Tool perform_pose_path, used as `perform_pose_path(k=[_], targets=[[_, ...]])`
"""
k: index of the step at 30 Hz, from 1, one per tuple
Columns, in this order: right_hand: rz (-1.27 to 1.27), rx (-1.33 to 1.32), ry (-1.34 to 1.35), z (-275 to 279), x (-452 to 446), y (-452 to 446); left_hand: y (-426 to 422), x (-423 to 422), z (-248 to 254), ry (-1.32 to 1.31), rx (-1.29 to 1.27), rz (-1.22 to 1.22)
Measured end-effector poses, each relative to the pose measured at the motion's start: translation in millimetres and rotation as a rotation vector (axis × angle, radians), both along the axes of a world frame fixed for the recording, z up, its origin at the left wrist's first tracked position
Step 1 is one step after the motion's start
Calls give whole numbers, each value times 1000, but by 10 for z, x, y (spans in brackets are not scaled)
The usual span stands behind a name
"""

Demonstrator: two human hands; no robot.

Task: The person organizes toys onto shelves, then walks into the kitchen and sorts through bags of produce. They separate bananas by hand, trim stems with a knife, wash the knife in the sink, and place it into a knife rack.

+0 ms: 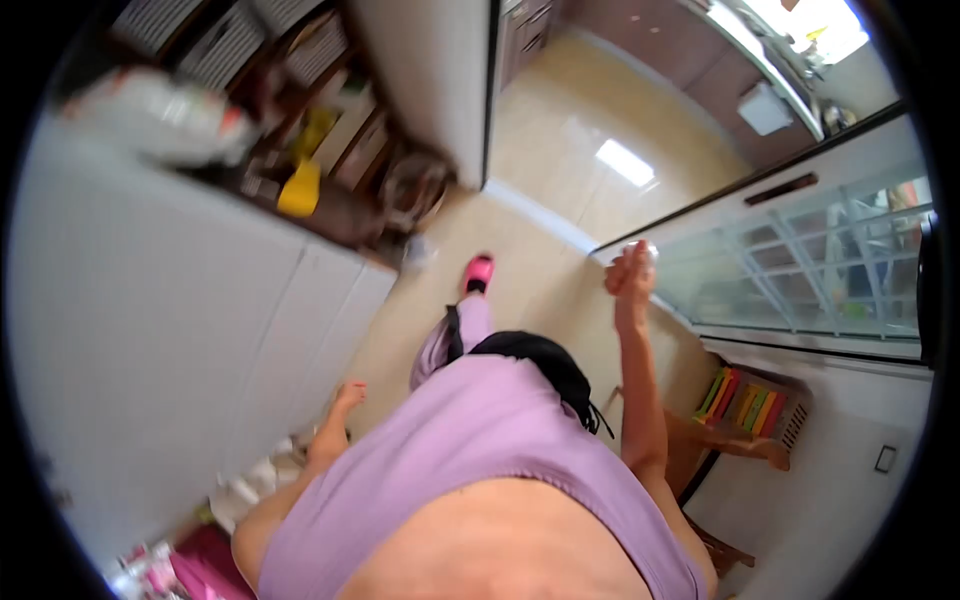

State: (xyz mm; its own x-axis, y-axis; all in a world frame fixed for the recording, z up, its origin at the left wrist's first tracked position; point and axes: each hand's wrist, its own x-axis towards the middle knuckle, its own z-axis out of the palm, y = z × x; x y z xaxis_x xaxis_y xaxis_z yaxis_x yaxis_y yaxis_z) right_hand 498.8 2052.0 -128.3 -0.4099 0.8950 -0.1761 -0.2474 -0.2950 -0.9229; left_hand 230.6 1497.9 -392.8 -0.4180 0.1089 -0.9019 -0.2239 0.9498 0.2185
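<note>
My right hand (630,272) is stretched forward at the right of centre, its fingers curled round a small whitish, shiny object (645,252) that is mostly hidden. It is near the edge of the glass sliding door (790,270). Low on the left, my left hand (350,394) hangs beside my body, close to the white cabinet front, small and blurred; whether its fingers hold anything cannot be made out. A pink shoe (479,272) shows on one foot on the tiled floor.
A doorway sill (540,216) leads to a kitchen floor with brown cabinets (680,60) behind. Cluttered shelves with a yellow item (300,190) stand at the upper left, above a white cabinet (200,300). At the right is a basket (795,415) of colourful things.
</note>
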Motion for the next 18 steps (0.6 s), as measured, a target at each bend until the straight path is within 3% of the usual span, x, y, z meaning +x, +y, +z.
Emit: perform_pose_path(k=[3, 5, 6, 10, 12, 14, 15, 16, 17, 18], targets=[[-61, -72, 1, 231, -685, 858, 2100, -630, 9, 198, 176, -320], [-76, -52, 54, 359, -984, 1542, 3731, -951, 43, 303, 647, -411], [-64, 5, 83, 436, -1091, 1918, 4721, -954, 640, 266, 731, -490], [-143, 66, -78, 318, -1240, 3337, 7782, -719, 2063, -4, 1210, -604], [-43, 21, -144, 250, -1256, 3912, 8870, -462, 2466, -72, 1342, -632], [48, -59, -104, -193, -1293, 4654, 9857, -294, 2782, 24, 1463, -751], [3, 133, -98, -328, -1333, 5028, 10264, -217, 2898, -48, 1425, -760], [4, 244, -134, -314, -1332, 5375, 10723, -188, 2710, -21, 1545, -766], [-2, 353, -169, -294, -1332, 5717, 11138, -262, 2479, 48, 1503, -804], [23, 362, -234, -224, -1402, 6060, 11395, -214, 2771, -32, 1464, -725]])
